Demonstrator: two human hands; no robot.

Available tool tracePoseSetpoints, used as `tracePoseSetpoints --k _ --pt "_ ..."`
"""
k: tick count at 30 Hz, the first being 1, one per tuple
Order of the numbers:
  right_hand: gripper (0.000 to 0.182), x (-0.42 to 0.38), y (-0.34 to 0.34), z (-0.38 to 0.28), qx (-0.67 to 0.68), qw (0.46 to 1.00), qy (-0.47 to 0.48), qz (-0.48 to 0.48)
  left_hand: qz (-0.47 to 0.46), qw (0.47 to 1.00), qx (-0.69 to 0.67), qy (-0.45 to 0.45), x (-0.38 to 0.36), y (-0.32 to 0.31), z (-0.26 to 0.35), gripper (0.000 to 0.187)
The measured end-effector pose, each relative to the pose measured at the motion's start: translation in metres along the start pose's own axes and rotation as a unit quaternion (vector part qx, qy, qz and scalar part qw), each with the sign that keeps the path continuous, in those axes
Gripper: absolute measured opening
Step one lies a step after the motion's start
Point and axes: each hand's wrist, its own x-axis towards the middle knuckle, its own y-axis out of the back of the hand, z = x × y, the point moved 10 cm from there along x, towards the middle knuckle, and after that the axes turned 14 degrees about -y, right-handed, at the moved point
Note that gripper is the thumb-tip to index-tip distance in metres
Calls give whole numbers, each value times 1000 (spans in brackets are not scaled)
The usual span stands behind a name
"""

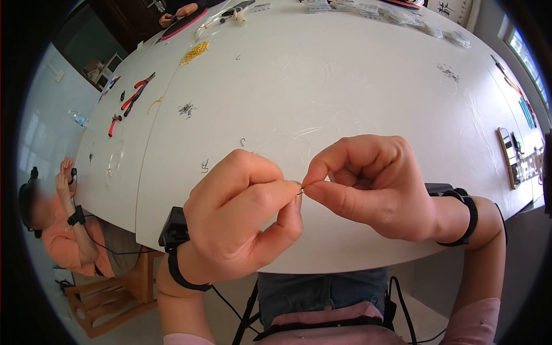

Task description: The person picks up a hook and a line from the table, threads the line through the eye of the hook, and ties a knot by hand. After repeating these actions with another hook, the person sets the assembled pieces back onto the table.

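Observation:
In the head view, my left hand [244,210] and my right hand [374,187] meet fingertip to fingertip above the near part of the table. Both are closed in a pinch on a tiny metal piece [301,190], which is mostly hidden by the fingers; its exact kind cannot be made out. Beyond my left hand lie a single dark metal hook [242,142] and a few more small hooks [204,165]. Faint loops of clear line [309,132] are spread on the white table [276,80] past my fingertips.
Piles of small dark hooks [186,110] lie left and far right. Yellow pieces [195,53] and red-handled pliers [138,95] are at the left. A phone [507,157] rests by the right edge. One person [77,238] sits left; another person's hands [177,14] are across.

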Motion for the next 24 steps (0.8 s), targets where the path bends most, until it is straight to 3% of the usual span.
tracePoseSetpoints --k 3,8,10,13,20,24 --pt "5 2 -2 4 41 999 -18 -20 -17 996 71 -60 2 0 13 29" --pt "7 4 -7 9 127 988 -45 -77 -42 995 82 -40 -1 -2 16 28" --pt "9 3 -5 2 64 995 5 -77 -35 996 74 -32 -1 0 14 27" --pt "10 2 -4 -1 17 998 -1 -52 -24 999 41 -1 -2 2 8 23" --pt "8 2 1 -1 32 999 21 -18 -24 998 62 -20 -1 2 9 23" --pt "7 -5 3 -15 -17 993 113 0 -20 997 69 -20 -1 2 8 25"
